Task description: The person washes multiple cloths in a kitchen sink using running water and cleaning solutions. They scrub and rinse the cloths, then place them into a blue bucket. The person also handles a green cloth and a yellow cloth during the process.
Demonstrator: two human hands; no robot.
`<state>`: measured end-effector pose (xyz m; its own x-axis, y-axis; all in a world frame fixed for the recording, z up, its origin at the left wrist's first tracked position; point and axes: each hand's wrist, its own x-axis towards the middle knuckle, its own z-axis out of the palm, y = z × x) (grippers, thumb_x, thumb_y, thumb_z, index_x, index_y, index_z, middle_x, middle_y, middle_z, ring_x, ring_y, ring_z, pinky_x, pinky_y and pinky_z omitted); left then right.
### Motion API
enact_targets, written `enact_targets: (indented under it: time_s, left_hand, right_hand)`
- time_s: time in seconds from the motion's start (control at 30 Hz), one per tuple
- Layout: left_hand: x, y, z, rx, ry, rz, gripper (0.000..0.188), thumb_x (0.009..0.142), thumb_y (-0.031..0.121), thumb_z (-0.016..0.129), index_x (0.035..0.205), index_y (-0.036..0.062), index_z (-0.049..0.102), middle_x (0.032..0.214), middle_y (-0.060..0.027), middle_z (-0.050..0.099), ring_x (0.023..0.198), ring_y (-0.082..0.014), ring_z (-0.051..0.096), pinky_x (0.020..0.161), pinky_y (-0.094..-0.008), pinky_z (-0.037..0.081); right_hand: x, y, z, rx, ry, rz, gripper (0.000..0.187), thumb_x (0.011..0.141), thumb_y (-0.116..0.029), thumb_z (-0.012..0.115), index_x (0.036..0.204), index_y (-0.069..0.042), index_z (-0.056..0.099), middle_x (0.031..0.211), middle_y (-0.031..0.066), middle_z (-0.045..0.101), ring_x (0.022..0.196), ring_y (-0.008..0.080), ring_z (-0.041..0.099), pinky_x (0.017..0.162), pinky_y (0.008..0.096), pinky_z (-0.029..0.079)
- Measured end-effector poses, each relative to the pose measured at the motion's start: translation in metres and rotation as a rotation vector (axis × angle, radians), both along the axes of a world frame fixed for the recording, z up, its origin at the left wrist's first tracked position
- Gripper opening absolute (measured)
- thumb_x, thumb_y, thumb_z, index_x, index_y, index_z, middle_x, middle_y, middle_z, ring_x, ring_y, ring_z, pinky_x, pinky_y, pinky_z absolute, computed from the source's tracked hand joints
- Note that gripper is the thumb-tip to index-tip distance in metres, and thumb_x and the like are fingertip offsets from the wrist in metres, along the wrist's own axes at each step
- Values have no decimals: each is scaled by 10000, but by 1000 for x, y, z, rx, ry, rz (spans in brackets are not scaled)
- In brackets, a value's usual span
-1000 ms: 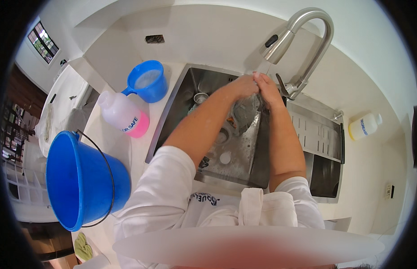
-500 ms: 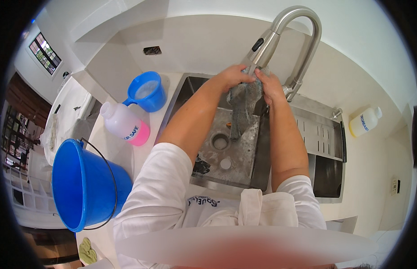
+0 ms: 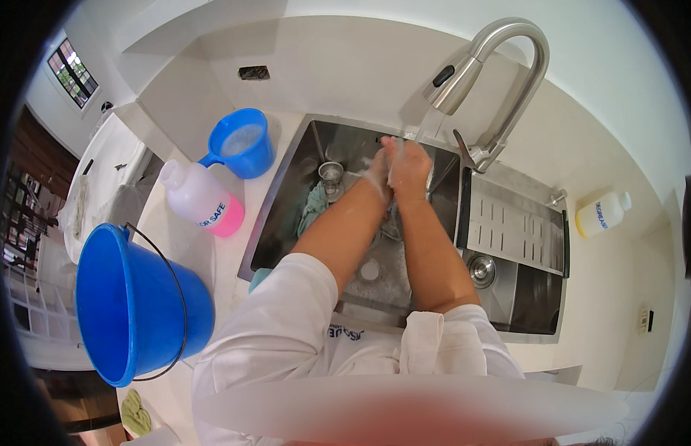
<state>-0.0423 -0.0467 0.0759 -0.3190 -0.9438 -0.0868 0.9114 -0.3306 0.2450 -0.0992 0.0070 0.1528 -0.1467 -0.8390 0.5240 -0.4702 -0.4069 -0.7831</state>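
Beneath the stream of the tap [image 3: 453,85] my hands are together over the sink [image 3: 267,227]. My right hand [image 3: 411,165] is closed, curled against my left hand [image 3: 378,175], which is wet and blurred, its fingers mostly hidden. No cloth shows between them. Part of a grey mesh-like cloth [image 3: 392,223] shows below my hands, between the forearms. To the left, a teal cloth [image 3: 313,209] lies in the basin beside a metal strainer cup [image 3: 331,175].
Left of the sink stand a blue dipper [image 3: 249,160] with suds, a bottle of pink liquid [image 3: 204,197] and a blue bucket [image 3: 141,305]. A slotted metal tray [image 3: 513,223] covers part of the right basin. A bottle of yellow liquid [image 3: 604,214] lies tilted at the far right.
The grey cloth has left my hands, which have moved lower and to the left, away from the spout, and now press together. Water now falls visibly from the tap. The strainer and teal cloth have come into view.
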Motion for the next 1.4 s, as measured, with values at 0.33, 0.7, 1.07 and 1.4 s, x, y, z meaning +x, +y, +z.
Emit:
enact_targets:
  time_s: [0.33,0.7,1.07,1.4]
  left_hand:
    - [0,12,38,121,-336,-128,255,846,222,402,957,34,535,1016,-139,546,940,-253,521,776,-431,410]
    - [16,3,2,112,-524,-75,252,811,241,477,947,35,530,911,-123,573,827,-242,566,703,-388,464]
    - [9,10,16,118,-411,-130,308,800,272,493,993,34,527,1011,-137,554,925,-264,535,742,-423,441]
    - [1,14,10,159,-549,-55,298,811,269,475,980,31,534,964,-144,567,893,-261,544,721,-400,452]
  right_hand:
    - [-15,-27,-27,175,56,46,188,664,-173,588,693,11,565,688,209,565,692,395,543,659,419,426]
    - [-4,-22,-40,161,-218,154,237,670,-137,657,584,8,490,596,127,489,606,198,500,596,333,406]
    - [-12,-21,-21,111,323,-37,221,700,-210,532,688,-2,606,752,184,585,722,348,558,656,391,437]
    - [-17,-29,-43,-147,228,23,242,681,-216,573,572,-6,518,638,145,531,701,312,525,608,395,432]
